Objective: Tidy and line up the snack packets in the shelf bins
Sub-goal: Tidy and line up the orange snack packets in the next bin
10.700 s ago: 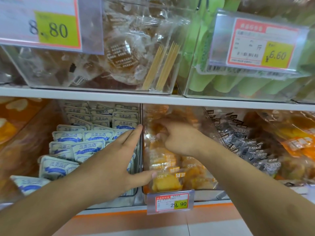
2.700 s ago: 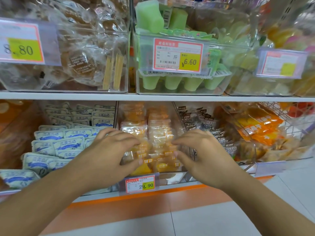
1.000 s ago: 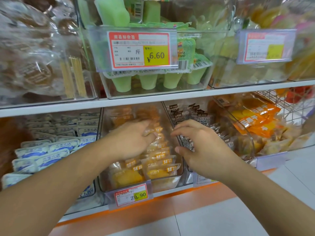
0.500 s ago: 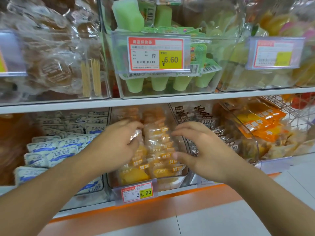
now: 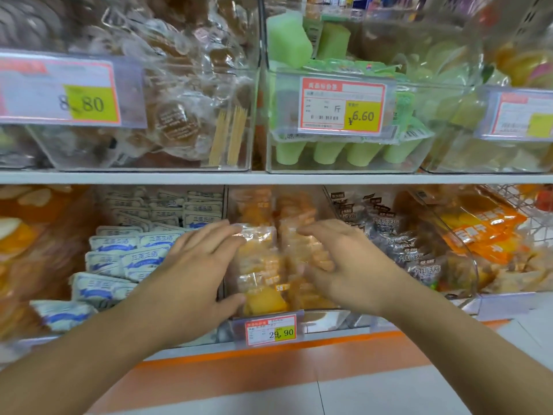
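both open hands (image 5: 197, 274) (image 5: 353, 265) against orange snack packets (image 5: 263, 265)

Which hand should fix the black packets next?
Probably the right hand: it is at the orange packets right beside the bin of black packets, while the left hand is on the far side.

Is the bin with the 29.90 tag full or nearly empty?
Full: orange snack packets fill the clear bin in two rows from front to back, behind the 29.90 tag.
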Demonstrator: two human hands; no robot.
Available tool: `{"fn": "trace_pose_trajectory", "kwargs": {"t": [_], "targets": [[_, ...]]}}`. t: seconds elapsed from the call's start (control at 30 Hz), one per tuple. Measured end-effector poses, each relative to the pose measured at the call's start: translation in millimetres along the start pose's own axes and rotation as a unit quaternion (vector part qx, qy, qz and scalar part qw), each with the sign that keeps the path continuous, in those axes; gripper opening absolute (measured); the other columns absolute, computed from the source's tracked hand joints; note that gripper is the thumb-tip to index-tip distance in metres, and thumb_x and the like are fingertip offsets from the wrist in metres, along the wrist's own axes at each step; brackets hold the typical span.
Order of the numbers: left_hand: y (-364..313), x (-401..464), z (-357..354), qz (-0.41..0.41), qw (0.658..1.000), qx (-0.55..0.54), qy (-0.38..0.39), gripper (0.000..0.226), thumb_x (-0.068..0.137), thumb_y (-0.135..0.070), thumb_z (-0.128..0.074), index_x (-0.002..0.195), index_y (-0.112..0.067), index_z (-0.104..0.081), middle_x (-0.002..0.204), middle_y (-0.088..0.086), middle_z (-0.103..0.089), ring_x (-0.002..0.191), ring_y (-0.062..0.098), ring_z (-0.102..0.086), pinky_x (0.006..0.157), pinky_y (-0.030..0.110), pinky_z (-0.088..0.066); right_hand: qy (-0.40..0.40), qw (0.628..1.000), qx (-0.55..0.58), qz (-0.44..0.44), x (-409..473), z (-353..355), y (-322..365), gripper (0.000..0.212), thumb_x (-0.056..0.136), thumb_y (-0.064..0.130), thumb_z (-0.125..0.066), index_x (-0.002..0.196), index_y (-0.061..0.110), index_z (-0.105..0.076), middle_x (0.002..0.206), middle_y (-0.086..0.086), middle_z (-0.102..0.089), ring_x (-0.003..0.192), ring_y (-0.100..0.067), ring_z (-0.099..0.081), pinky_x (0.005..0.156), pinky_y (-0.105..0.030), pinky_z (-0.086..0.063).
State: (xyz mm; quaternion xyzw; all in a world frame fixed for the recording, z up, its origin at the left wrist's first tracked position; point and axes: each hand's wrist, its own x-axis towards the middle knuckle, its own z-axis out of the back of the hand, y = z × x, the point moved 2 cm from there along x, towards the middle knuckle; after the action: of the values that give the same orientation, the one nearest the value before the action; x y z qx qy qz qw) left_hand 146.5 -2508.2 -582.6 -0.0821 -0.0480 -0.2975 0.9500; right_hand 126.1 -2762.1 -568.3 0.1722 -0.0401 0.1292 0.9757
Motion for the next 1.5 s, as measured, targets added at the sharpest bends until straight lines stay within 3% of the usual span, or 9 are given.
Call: {"fn": "trace_pose_trajectory", "kwargs": {"t": [0.23,0.4,0.53,0.7,0.87,1.03,1.23,1.33,1.5], "targets": [[19,-4,-8,0.119,0.983,-0.127,0.051,0.131,0.072,-0.082,-0.064,0.159,-0.031,0.02,0.167,-0.017,0.02,0.155,0.006,0.006,0.124,0.027,-0.009,0.127,0.991,0.04,-0.023,79,-27,27,0.079,0.092,0.058,-0.068,0.16,0.035,-0.034,0.162,0.004,-0.044,0.147,-0.021,-0.042,0.121,-0.038,-0.035],[29,-3,-18,0.099,0.974,-0.182,0.091,0.123,0.073,-0.081,-0.064,0.161,-0.035,0.007,0.168,-0.019,-0.004,0.152,0.001,-0.009,0.116,0.016,-0.013,0.172,0.983,0.064,-0.024,106,-41,27,0.089,0.084,0.059,-0.075,0.161,0.038,-0.034,0.164,0.012,-0.042,0.148,-0.011,-0.042,0.123,-0.033,-0.034],[35,-2,-23,0.096,0.973,-0.189,0.096,0.123,0.071,-0.084,-0.063,0.161,-0.037,0.007,0.168,-0.022,-0.005,0.152,0.001,-0.011,0.118,0.02,-0.017,0.194,0.976,0.089,-0.039,118,-48,23,0.105,0.062,0.074,-0.069,0.157,0.044,-0.036,0.159,0.02,-0.047,0.143,-0.007,-0.047,0.122,-0.036,-0.036],[37,-1,-27,0.089,0.973,-0.189,0.094,0.124,0.069,-0.088,-0.06,0.16,-0.037,0.007,0.167,-0.022,-0.007,0.152,0.002,-0.011,0.122,0.025,-0.018,0.175,0.982,0.064,-0.029,122,-41,21,0.071,0.086,0.045,-0.08,0.149,0.035,-0.05,0.151,0.008,-0.055,0.139,-0.015,-0.049,0.12,-0.036,-0.037],[35,-1,-26,0.092,0.973,-0.185,0.101,0.122,0.073,-0.084,-0.06,0.161,-0.035,0.008,0.167,-0.021,-0.006,0.152,0.003,-0.01,0.122,0.024,-0.016,0.182,0.983,-0.002,-0.031,119,-43,24,0.062,0.09,0.053,-0.072,0.146,0.032,-0.056,0.153,0.003,-0.049,0.142,-0.018,-0.043,0.12,-0.038,-0.036],[32,-1,-23,0.101,0.974,-0.17,0.111,0.12,0.076,-0.082,-0.059,0.16,-0.033,0.01,0.168,-0.019,-0.001,0.153,0.003,-0.005,0.121,0.023,-0.012,0.17,0.985,-0.004,-0.019,117,-42,28,0.039,0.084,0.056,-0.071,0.12,0.045,-0.059,0.114,0.014,-0.062,0.117,-0.016,-0.056,0.107,-0.035,-0.045],[29,-1,-16,0.099,0.975,-0.149,0.129,0.123,0.073,-0.086,-0.057,0.161,-0.031,0.01,0.169,-0.018,-0.001,0.153,0.004,-0.006,0.118,0.02,-0.01,0.167,0.986,-0.008,-0.02,102,-32,28,0.045,0.09,0.055,-0.071,0.13,0.036,-0.062,0.115,0.014,-0.065,0.112,-0.01,-0.059,0.1,-0.027,-0.045],[28,-1,-14,0.093,0.976,-0.141,0.14,0.125,0.072,-0.088,-0.055,0.161,-0.031,0.012,0.169,-0.018,0.002,0.154,0.005,-0.004,0.119,0.021,-0.009,0.149,0.989,0.02,-0.011,90,-28,27,0.038,0.088,0.052,-0.075,0.116,0.026,-0.073,0.113,0.007,-0.073,0.109,-0.013,-0.065,0.102,-0.035,-0.051],[33,1,-13,0.081,0.973,-0.148,0.156,0.125,0.07,-0.088,-0.058,0.161,-0.035,0.011,0.169,-0.019,-0.004,0.153,0.003,-0.011,0.12,0.022,-0.015,0.067,0.996,0.011,0.053,73,-24,32,0.025,0.078,0.051,-0.083,0.094,0.032,-0.079,0.094,0.011,-0.067,0.098,-0.013,-0.06,0.096,-0.036,-0.049]]}}
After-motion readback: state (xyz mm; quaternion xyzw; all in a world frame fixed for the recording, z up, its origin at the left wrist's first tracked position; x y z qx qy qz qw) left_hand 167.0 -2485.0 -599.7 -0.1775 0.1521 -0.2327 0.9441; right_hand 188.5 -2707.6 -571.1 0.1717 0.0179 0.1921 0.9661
